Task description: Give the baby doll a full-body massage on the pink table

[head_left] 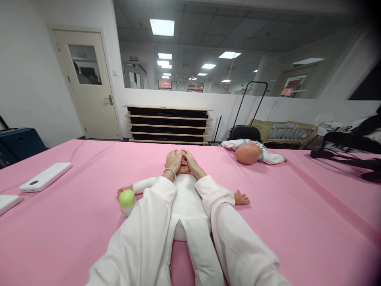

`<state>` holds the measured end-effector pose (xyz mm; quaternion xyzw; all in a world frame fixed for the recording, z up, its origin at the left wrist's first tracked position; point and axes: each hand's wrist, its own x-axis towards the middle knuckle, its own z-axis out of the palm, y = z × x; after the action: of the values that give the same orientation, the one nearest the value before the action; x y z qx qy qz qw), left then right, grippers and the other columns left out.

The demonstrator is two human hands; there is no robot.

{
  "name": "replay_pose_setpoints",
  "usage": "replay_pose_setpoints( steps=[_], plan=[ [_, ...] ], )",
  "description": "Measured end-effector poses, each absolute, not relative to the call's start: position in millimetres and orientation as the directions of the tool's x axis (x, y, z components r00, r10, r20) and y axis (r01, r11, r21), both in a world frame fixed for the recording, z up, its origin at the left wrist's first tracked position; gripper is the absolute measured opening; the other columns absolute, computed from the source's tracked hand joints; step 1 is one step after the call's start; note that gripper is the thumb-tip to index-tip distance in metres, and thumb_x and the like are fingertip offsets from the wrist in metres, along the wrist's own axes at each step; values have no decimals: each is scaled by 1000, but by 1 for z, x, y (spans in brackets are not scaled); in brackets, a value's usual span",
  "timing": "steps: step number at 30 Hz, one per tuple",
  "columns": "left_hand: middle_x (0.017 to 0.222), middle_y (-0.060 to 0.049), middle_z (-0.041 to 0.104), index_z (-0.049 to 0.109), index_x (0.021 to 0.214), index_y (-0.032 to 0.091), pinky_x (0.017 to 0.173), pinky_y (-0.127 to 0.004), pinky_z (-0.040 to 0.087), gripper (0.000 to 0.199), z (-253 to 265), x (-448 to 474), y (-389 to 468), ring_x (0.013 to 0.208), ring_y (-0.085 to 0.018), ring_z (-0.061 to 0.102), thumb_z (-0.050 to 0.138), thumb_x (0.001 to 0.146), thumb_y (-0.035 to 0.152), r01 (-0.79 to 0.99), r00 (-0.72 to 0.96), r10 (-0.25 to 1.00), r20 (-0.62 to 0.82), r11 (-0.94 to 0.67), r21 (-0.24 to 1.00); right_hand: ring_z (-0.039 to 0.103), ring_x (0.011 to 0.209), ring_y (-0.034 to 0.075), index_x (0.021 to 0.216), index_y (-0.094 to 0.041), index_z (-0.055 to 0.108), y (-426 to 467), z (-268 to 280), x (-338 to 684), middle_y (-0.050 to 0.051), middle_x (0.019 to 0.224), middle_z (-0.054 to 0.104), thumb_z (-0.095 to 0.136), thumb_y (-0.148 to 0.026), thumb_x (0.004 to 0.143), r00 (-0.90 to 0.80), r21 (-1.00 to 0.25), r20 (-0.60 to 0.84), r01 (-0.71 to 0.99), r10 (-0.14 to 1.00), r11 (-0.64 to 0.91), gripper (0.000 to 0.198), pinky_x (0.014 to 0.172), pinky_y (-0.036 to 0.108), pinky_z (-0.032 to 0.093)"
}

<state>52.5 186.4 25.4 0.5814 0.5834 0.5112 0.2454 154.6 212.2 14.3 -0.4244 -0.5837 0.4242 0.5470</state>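
Observation:
A baby doll (187, 198) in a white suit lies on its back on the pink table, arms spread wide. My left hand (173, 160) rests on one side of its head, fingers laid flat over the brow. On the other side, my right hand (192, 163) lies flat against the face, its fingertips meeting the left ones near the forehead. Between my palms the doll's mouth and chin show; its eyes are mostly covered. A small bottle with a light green cap (127, 198) stands by the doll's arm, beside my left sleeve.
Pink cloth covers the table (89, 230). A second doll (249, 153) lies at the back right. White box-like devices (46, 177) sit at the left. Black straps or a bag (345, 151) lie far right. Behind are stacked boards (169, 123) and a wooden crib (288, 133).

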Motion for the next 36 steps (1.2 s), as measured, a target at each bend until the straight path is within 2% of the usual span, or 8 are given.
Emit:
replay_pose_setpoints(
  steps=[4,10,15,18,21,24,29,36],
  plan=[
    [125,-10,49,51,118,20,99,-34,34,44,26,55,181,117,-23,44,46,76,31,451,-162,932,323,-221,865,35,123,16,116,-21,49,204,7,161,4,128,43,45,-31,75,-12,-935,342,94,940,342,42,105,29,26],
    [126,-10,48,50,119,19,101,-35,32,43,24,53,181,119,-23,43,43,78,30,463,-164,929,333,-225,857,39,118,17,113,-19,51,202,7,157,7,125,46,46,-37,77,12,-889,415,219,910,403,41,104,31,26],
    [124,-10,52,53,116,18,100,-34,35,40,25,54,185,117,-20,46,31,84,27,459,-172,929,328,-219,861,45,111,17,106,-16,54,209,6,155,7,117,52,34,-27,78,85,-915,385,165,919,369,36,101,32,31],
    [125,-9,51,53,116,17,100,-32,35,41,25,54,185,117,-20,45,27,85,23,460,-176,927,332,-220,860,46,111,16,104,-18,54,210,5,155,5,115,53,29,-23,77,98,-925,366,144,925,351,37,100,32,32],
    [125,-9,51,52,117,17,101,-34,34,41,25,54,182,118,-21,45,31,83,24,476,-175,921,347,-230,849,44,113,17,106,-21,53,206,5,155,4,118,52,38,-26,74,74,-922,374,136,925,362,36,102,32,30],
    [125,-9,51,51,118,19,101,-35,33,41,24,54,179,118,-22,44,39,79,25,491,-168,915,366,-245,836,42,115,18,109,-18,51,198,7,156,7,122,48,46,-28,70,39,-900,412,171,910,400,40,102,31,29],
    [123,-8,53,53,116,19,101,-36,34,40,24,54,181,117,-22,45,41,79,28,486,-157,912,378,-262,834,42,115,18,109,-19,51,195,10,156,7,121,48,45,-36,74,62,-900,402,214,914,381,40,102,32,29],
    [123,-6,54,54,114,18,99,-32,37,41,23,54,184,116,-19,47,28,83,21,455,-186,915,359,-243,856,45,112,15,106,-18,52,201,11,154,5,117,52,27,-20,74,118,-928,346,187,931,322,40,100,30,32]
  ],
)
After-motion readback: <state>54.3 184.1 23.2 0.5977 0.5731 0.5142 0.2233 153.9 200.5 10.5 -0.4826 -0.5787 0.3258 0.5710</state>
